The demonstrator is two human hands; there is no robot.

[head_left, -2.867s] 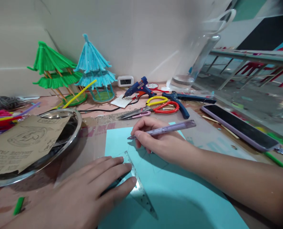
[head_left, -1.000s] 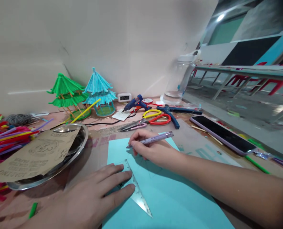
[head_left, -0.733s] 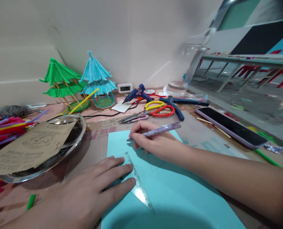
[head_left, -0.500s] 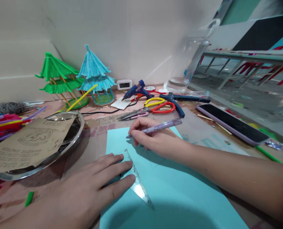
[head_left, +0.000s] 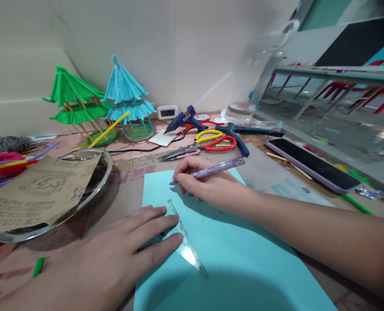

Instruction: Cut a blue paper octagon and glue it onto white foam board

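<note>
A sheet of turquoise paper (head_left: 243, 268) lies in front of me, with faint pencil-like lines on it. Resting flat on its left part is a clear set square (head_left: 189, 250). My left hand (head_left: 127, 246) lies over the set square with fingers stretched out, pressing on it and covering part of it. In my right hand (head_left: 204, 181) a purple see-through pen (head_left: 216, 169) is pinched between thumb and fingers. Its tip points left, just above or on the paper near the top edge; contact cannot be made out.
At left, a metal tray (head_left: 106, 172) holds a brown sandpaper sheet (head_left: 42, 190). Behind stand a green model hut (head_left: 78, 97) and a blue one (head_left: 127, 95). Scissors (head_left: 211, 144), a glue gun (head_left: 185, 121), pliers (head_left: 240, 138) and a phone (head_left: 315, 164) lie beyond and right.
The view has shifted very slightly. My left hand stays on the set square, and my right hand still holds the pen near the same spot.
</note>
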